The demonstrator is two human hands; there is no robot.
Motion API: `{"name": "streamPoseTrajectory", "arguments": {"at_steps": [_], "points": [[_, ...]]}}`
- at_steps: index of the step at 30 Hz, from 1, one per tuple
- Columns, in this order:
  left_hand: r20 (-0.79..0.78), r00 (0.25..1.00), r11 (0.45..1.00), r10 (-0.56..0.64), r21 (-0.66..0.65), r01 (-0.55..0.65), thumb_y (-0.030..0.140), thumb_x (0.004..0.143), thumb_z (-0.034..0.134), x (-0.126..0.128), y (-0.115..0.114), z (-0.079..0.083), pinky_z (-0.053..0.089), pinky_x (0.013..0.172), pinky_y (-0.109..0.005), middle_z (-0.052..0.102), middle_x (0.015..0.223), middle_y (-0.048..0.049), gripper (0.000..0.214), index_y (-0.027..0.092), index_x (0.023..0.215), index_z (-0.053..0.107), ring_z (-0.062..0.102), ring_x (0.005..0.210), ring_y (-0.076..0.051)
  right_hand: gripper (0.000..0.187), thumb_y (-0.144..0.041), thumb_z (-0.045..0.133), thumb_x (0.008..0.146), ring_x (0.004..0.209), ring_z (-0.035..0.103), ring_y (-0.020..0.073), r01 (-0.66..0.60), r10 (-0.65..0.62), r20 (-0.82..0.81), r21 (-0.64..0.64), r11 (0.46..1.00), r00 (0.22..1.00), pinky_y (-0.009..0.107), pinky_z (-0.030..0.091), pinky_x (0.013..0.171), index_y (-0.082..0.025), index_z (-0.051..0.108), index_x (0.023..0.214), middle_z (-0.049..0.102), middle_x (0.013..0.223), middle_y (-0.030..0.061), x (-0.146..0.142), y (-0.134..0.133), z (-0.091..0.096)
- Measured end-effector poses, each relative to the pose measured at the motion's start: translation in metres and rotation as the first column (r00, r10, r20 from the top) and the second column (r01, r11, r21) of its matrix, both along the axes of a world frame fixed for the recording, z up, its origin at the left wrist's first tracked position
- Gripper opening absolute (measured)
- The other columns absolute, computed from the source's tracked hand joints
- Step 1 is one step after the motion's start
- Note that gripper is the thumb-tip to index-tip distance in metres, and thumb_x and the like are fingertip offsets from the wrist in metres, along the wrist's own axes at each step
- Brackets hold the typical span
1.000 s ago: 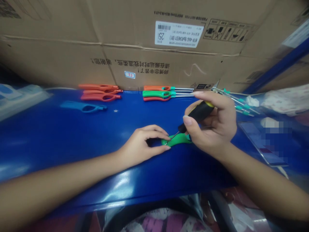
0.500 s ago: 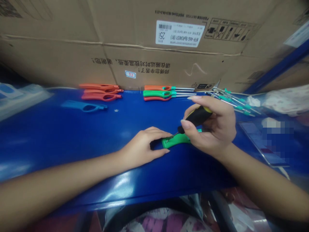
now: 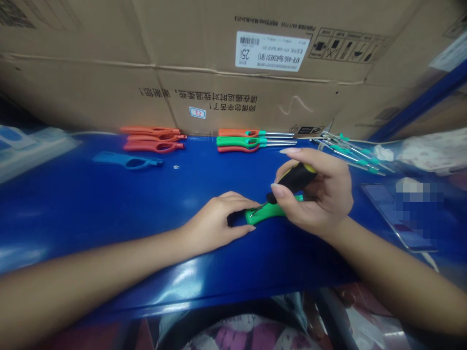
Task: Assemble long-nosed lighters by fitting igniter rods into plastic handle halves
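Note:
My right hand [image 3: 323, 194] is wrapped round a black and yellow screwdriver [image 3: 295, 182], its shaft slanting down to the left. The tip meets the left end of a green lighter handle [image 3: 268, 211] lying on the blue table. Between thumb and fingers, my left hand [image 3: 219, 218] grips that same end of the handle. Part of the handle's right side is hidden behind my right hand. A few tiny screws [image 3: 176, 166] lie on the table beyond my left hand.
Orange and red handles [image 3: 155, 146] and a blue handle [image 3: 126, 160] lie at the back left. Several lighters with metal tubes [image 3: 239, 141] sit at the back middle, loose metal tubes [image 3: 352, 151] to their right. A phone [image 3: 396, 216] lies at right; a cardboard box [image 3: 109, 63] stands behind.
My right hand has shifted slightly left with the screwdriver, whose tip stays at the handle's left end. My left hand keeps its place.

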State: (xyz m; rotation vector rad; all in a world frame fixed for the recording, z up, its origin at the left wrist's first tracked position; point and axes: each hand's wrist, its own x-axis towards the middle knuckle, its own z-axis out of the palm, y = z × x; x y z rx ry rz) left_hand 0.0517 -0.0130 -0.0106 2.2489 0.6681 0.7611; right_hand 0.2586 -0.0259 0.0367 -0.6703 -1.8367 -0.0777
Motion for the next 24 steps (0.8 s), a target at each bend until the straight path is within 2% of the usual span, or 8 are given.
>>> {"name": "streamPoseTrajectory", "arguments": {"at_steps": [5, 14, 17, 21, 22, 24], "points": [[-0.013, 1.000, 1.000, 0.002, 0.004, -0.002, 0.024, 0.084, 0.077, -0.0005, 0.0000, -0.0003, 0.052, 0.101, -0.040, 0.075, 0.119, -0.0061, 0.039, 0.020, 0.121, 0.069, 0.067, 0.113, -0.023, 0.057, -0.021, 0.070, 0.088, 0.071, 0.070, 0.0169, -0.013, 0.013, -0.004, 0.009, 1.000, 1.000, 0.029, 0.059, 0.050, -0.037, 0.050, 0.139, 0.069, 0.113, 0.0049, -0.0007, 0.0001, 0.0004], [-0.025, 1.000, 1.000, 0.004, -0.015, -0.004, 0.023, 0.085, 0.076, 0.0002, -0.0003, 0.0025, 0.052, 0.102, -0.040, 0.074, 0.122, -0.0058, 0.039, 0.021, 0.124, 0.069, 0.066, 0.115, -0.024, 0.059, -0.022, 0.070, 0.088, 0.072, 0.071, 0.0177, -0.025, 0.024, 0.032, 0.027, 0.999, 0.999, 0.032, 0.061, 0.057, -0.039, 0.048, 0.141, 0.070, 0.115, 0.0033, 0.0012, 0.0013, -0.0012], [-0.021, 1.000, 1.000, -0.002, -0.010, 0.001, 0.024, 0.085, 0.075, 0.0000, -0.0003, 0.0030, 0.051, 0.103, -0.040, 0.074, 0.122, -0.0054, 0.039, 0.022, 0.124, 0.069, 0.066, 0.116, -0.024, 0.059, -0.024, 0.068, 0.089, 0.078, 0.071, 0.0193, -0.032, 0.035, 0.057, -0.052, 0.998, 0.998, 0.033, 0.063, 0.060, -0.037, 0.046, 0.143, 0.068, 0.118, 0.0045, 0.0017, -0.0004, -0.0021], [-0.011, 1.000, 1.000, 0.002, -0.017, -0.002, 0.024, 0.085, 0.076, -0.0003, -0.0008, 0.0018, 0.052, 0.101, -0.038, 0.075, 0.117, -0.0061, 0.037, 0.019, 0.121, 0.070, 0.067, 0.111, -0.023, 0.058, -0.030, 0.059, 0.095, 0.093, 0.071, 0.0227, -0.084, 0.106, 0.064, -0.282, 0.956, 0.992, 0.036, 0.066, 0.064, -0.032, 0.038, 0.149, 0.064, 0.125, 0.0073, 0.0008, -0.0030, 0.0008], [-0.010, 1.000, 1.000, 0.004, -0.015, -0.004, 0.024, 0.085, 0.076, -0.0004, -0.0010, 0.0012, 0.052, 0.101, -0.038, 0.075, 0.117, -0.0065, 0.036, 0.018, 0.120, 0.070, 0.067, 0.111, -0.022, 0.058, -0.030, 0.059, 0.096, 0.093, 0.071, 0.0225, -0.089, 0.114, 0.062, -0.314, 0.945, 0.991, 0.036, 0.066, 0.064, -0.032, 0.038, 0.150, 0.063, 0.127, 0.0073, 0.0006, -0.0031, 0.0020], [-0.015, 1.000, 1.000, 0.001, -0.005, -0.001, 0.024, 0.085, 0.076, -0.0007, -0.0012, 0.0001, 0.052, 0.102, -0.038, 0.074, 0.118, -0.0072, 0.037, 0.017, 0.121, 0.070, 0.066, 0.113, -0.022, 0.058, -0.030, 0.065, 0.093, 0.087, 0.070, 0.0201, -0.062, 0.088, 0.075, -0.296, 0.953, 0.993, 0.034, 0.065, 0.062, -0.033, 0.044, 0.147, 0.064, 0.129, 0.0060, 0.0011, -0.0026, 0.0047]]}}
